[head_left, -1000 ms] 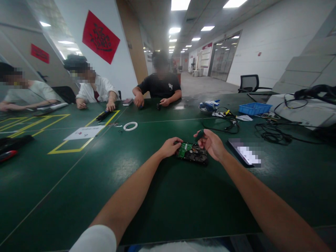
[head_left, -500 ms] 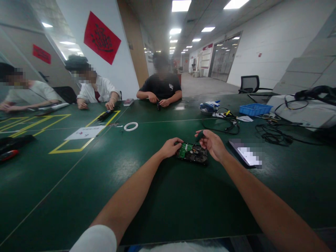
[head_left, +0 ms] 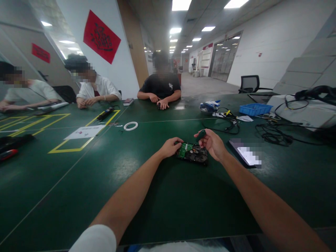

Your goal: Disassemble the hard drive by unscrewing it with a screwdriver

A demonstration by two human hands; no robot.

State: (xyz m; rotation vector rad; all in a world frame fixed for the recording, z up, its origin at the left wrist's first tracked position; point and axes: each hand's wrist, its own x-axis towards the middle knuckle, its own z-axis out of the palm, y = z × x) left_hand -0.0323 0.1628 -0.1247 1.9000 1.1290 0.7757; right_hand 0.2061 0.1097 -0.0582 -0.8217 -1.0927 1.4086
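Observation:
A hard disk drive [head_left: 196, 154] lies flat on the green table, its green circuit board facing up. My left hand [head_left: 170, 147] grips the drive's left edge, fingers on top near its far left corner. Above the drive's far right part, my right hand [head_left: 213, 144] is closed around the dark green handle of a small screwdriver [head_left: 201, 135]. The screwdriver's thin shaft points down at the board. Whether its tip sits in a screw is too small to make out.
A phone [head_left: 245, 154] lies right of my right hand. Beyond it are black cables [head_left: 280, 134], a blue tray [head_left: 255, 109] and a bowl of tools [head_left: 208, 107]. A white ring [head_left: 130, 126] and a paper sheet [head_left: 84, 132] lie left. Several people sit across the table.
My right fingers have shifted slightly on the screwdriver handle, and more of it shows. My left hand and the drive stay put. A person across has let go of a black object on the table.

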